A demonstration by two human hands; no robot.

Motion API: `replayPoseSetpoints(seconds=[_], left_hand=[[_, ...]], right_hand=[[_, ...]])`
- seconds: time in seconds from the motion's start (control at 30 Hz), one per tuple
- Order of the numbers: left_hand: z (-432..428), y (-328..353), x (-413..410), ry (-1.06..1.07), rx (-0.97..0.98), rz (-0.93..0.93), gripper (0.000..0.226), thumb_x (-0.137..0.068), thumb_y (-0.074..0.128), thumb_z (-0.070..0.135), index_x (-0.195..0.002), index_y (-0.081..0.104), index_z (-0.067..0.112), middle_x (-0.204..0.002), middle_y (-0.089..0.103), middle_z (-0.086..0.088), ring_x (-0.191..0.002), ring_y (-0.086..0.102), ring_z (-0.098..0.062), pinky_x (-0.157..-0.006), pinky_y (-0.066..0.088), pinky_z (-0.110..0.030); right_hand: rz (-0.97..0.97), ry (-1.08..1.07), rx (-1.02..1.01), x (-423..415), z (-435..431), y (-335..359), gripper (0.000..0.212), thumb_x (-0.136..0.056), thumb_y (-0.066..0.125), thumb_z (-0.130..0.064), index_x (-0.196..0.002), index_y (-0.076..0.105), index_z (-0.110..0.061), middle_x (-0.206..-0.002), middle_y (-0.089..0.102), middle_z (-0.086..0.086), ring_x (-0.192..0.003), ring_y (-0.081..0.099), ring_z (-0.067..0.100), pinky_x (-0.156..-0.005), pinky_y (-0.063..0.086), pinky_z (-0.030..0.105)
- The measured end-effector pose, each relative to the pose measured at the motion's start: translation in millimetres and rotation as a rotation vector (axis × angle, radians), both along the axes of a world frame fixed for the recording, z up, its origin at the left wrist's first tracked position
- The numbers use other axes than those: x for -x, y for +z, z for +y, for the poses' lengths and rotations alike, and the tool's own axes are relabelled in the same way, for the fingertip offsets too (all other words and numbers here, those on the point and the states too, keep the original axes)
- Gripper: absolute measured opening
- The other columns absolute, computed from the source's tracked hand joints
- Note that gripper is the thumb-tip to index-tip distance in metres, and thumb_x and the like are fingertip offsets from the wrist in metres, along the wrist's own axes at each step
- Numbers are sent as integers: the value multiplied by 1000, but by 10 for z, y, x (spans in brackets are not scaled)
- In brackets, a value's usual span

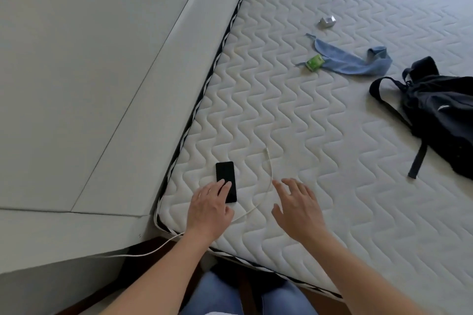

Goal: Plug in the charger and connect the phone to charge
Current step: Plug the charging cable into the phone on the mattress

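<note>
Left hand [208, 208] rested flat with fingertips on the black phone [225, 181], not gripping it. Right hand [297, 206] hovered spread and empty, just right of the white charging cable [268, 179] beside the phone.

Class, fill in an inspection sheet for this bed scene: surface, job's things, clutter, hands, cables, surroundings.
Surface: bare quilted mattress.
Job's things: black phone near the mattress corner, screen dark, unplugged.
Clutter: blue cloth, green packet, small silver object, dark backpack.
Hands: left hand open, fingertips on the phone; right hand open, holding nothing.
Cables: white charging cable between the hands, free connector on the mattress; wall end out of view.
Surroundings: grey bed frame.
</note>
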State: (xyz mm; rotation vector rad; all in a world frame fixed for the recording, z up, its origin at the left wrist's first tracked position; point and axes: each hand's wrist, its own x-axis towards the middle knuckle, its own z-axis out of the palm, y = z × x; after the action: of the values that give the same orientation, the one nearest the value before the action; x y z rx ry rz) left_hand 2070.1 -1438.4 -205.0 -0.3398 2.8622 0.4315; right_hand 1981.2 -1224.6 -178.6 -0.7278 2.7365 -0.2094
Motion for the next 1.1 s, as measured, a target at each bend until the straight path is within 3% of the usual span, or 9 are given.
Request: replayPoseSetpoints(seconds=[0.13, 0.4, 0.53, 0.67, 0.83, 0.97, 1.1], left_hand=[[60, -434, 172, -22, -8, -63, 61, -77, 56, 31, -136, 57, 18, -138, 60, -4, -126, 55, -25, -105, 45, -45], [-206, -1782, 170, -154, 26, -210, 75, -74, 69, 32, -144, 48, 18, -148, 51, -6, -133, 50, -26, -107, 44, -46], [-377, -2259, 193, -198, 47, -180, 88, -72, 74, 35, -151, 38, 18, -157, 37, -7, -141, 39, -27, -110, 39, -51], [-556, -2521, 250, -282, 55, -98, 78, -83, 62, 44, -152, 35, 19, -163, 27, -6, -148, 27, -27, -113, 34, -53], [-645, -2659, 396, -355, 43, -37, 74, -90, 47, 53, -154, 31, 19, -164, 21, -7, -151, 17, -26, -116, 32, -46], [-643, -2684, 590, -358, 44, -18, 80, -85, 64, 51, -152, 35, 18, -163, 25, -8, -151, 20, -26, -116, 34, -45], [-658, -2726, 863, -393, 54, -26, 83, -84, 66, 52, -153, 34, 17, -163, 23, -9, -151, 19, -27, -118, 33, -44]], right_hand=[[-11, 26, -13, 329, 22, -393, 57, -71, 71, -25, -126, 62, -15, -120, 67, 10, -112, 63, 31, -97, 49, 44], [-50, -8, -45, 884, -214, -1424, 53, -85, 59, -26, -137, 52, -16, -136, 58, 9, -125, 53, 31, -103, 42, 43], [-52, -44, -54, 1135, -413, -2013, 51, -88, 53, -28, -137, 49, -18, -134, 58, 6, -120, 54, 30, -94, 45, 42], [-12, -102, -59, 1337, -545, -2438, 46, -94, 47, -31, -137, 48, -16, -126, 61, 8, -107, 58, 30, -82, 48, 42], [83, -181, -37, 1481, -643, -2804, 32, -94, 46, -28, -119, 57, -12, -101, 66, 10, -89, 60, 33, -73, 45, 42], [141, -269, 6, 1571, -706, -2933, 23, -96, 52, -31, -98, 62, -11, -93, 67, 11, -85, 61, 34, -70, 46, 43], [52, -346, 79, 1685, -797, -2959, 23, -100, 46, -30, -91, 56, -11, -93, 65, 10, -88, 57, 32, -76, 44, 44]])
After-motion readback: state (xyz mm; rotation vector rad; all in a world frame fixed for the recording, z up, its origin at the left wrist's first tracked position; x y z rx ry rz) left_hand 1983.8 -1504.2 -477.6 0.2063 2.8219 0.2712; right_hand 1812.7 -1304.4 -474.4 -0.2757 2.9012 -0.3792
